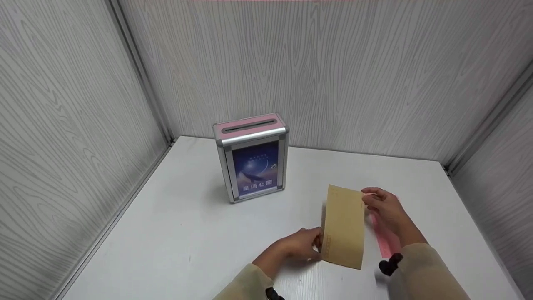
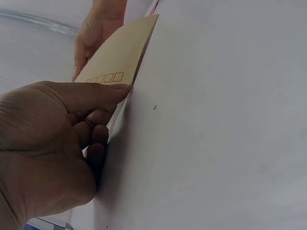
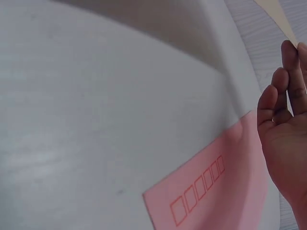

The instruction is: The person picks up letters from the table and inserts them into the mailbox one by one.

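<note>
A tan paper envelope (image 1: 344, 227) with a row of small printed boxes is held over the white table between both hands. My left hand (image 1: 302, 245) pinches its lower left edge; in the left wrist view the thumb (image 2: 112, 93) lies along the envelope beside the printed boxes (image 2: 105, 77), with the other fingers curled beneath. At the upper right edge, my right hand (image 1: 385, 206) pinches the paper between thumb and fingertips. Below the right hand and forearm lies a pink envelope (image 3: 216, 187) on the table, partly covered by them in the head view.
A metal-framed box (image 1: 254, 160) with a pink top, a slot (image 1: 250, 126) and a dark blue picture front stands at the back left of centre. Behind the white table (image 1: 175, 233) rises a wood-grain back wall (image 1: 312, 75), with side walls at left and right.
</note>
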The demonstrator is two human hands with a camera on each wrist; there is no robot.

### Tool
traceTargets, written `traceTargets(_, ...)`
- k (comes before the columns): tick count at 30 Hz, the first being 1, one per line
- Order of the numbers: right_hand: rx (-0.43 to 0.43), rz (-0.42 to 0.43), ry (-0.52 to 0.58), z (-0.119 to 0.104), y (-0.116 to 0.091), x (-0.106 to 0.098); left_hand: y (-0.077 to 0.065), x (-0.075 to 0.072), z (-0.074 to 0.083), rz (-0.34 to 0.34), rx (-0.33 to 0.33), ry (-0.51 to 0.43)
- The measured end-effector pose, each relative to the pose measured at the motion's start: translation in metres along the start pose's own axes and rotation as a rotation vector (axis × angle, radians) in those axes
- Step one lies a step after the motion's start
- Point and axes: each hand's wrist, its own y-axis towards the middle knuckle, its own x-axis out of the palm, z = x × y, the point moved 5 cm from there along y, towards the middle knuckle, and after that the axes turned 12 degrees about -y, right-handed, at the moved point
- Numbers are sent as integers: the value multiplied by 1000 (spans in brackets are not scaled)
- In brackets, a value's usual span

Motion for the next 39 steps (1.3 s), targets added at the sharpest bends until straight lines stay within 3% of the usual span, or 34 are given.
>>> traceTargets(5, -25, -25, 92, -11, 1, 9, 0, 0, -2, -13, -5, -6)
traceTargets(10, -64, -43, 115, -19, 0, 13, 0, -1, -5, -12, -23, 5)
traceTargets(24, -118, 7, 83, -48, -17, 12, -3, -3, -8, -2, -15, -203)
traceTargets(39, -177, 65, 96, -78, -33, 6, -1, -20, -7, 155, 0, -304)
